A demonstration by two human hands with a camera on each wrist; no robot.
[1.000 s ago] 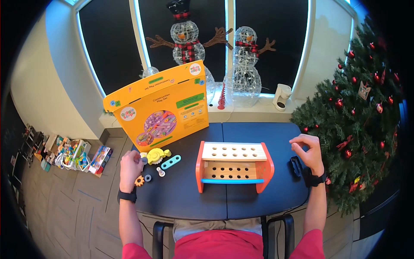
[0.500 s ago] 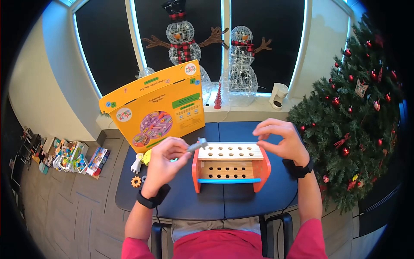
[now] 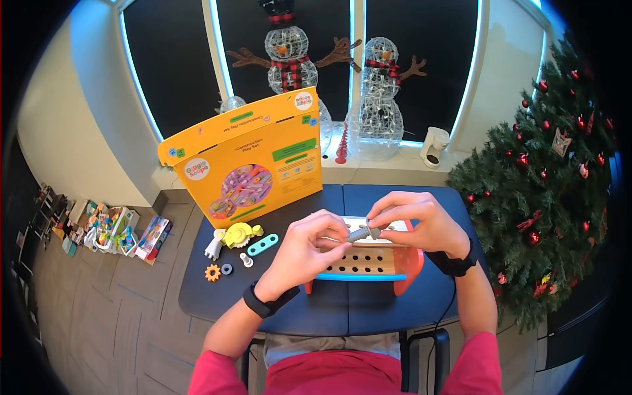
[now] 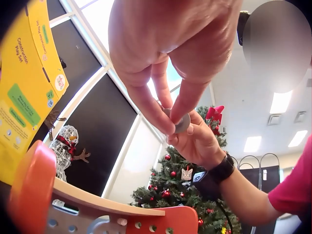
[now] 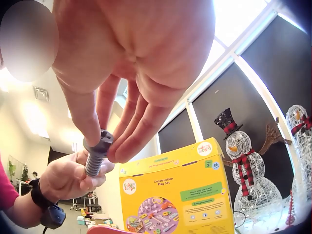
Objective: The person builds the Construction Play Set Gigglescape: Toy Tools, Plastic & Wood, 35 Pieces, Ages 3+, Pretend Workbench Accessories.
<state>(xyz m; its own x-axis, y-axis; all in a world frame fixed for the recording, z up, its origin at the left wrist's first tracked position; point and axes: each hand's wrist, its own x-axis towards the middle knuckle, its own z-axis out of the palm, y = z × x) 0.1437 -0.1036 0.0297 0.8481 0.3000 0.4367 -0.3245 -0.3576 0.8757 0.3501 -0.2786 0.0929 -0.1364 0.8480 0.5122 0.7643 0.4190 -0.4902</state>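
A grey toy bolt (image 3: 359, 234) with a threaded shank is up over the toy workbench, between both hands. The left hand (image 3: 308, 247) pinches it by the shank end. From the other side, the thumb and fingers of the right hand (image 3: 421, 224) pinch the bolt's head, seen close up in the right wrist view as a grey bolt head (image 5: 100, 141). Below stands the wooden workbench (image 3: 409, 270), with orange side panels, a blue front bar and rows of holes; the hands cover part of its pale top.
Left on the dark table (image 3: 283, 309) lie a yellow toy piece (image 3: 238, 234), a teal strip with holes (image 3: 263, 245), a small pale bolt (image 3: 247, 261), an orange gear (image 3: 212, 272) and a grey ring (image 3: 227, 269). Behind them stands a yellow box (image 3: 289, 178). A decorated tree (image 3: 526, 178) is at right.
The left hand has carried the grey bolt from the loose pieces at left to above the workbench. The right hand has come in from the right edge and now pinches the bolt too.
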